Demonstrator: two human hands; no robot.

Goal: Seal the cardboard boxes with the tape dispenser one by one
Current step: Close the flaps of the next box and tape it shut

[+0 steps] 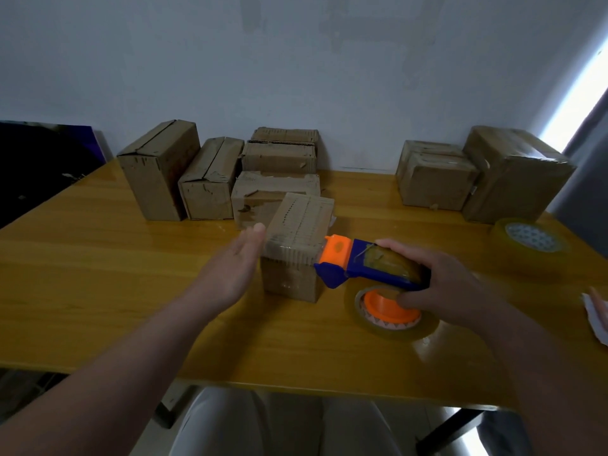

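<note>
A small cardboard box (296, 238) stands in the middle of the yellow table (98, 291), with clear tape over its near top edge. My left hand (237, 264) is flat and open against the box's left side. My right hand (437, 284) grips the blue and orange tape dispenser (348, 261) by its handle. The dispenser's orange head touches the box's right upper corner. Its tape roll (391, 311) rests on the table under my right hand.
Several cardboard boxes (210, 179) line the back left by the wall. Three more boxes (513, 172) stand at the back right. A spare tape roll (529, 241) lies at the right. White paper (597, 317) shows at the right edge.
</note>
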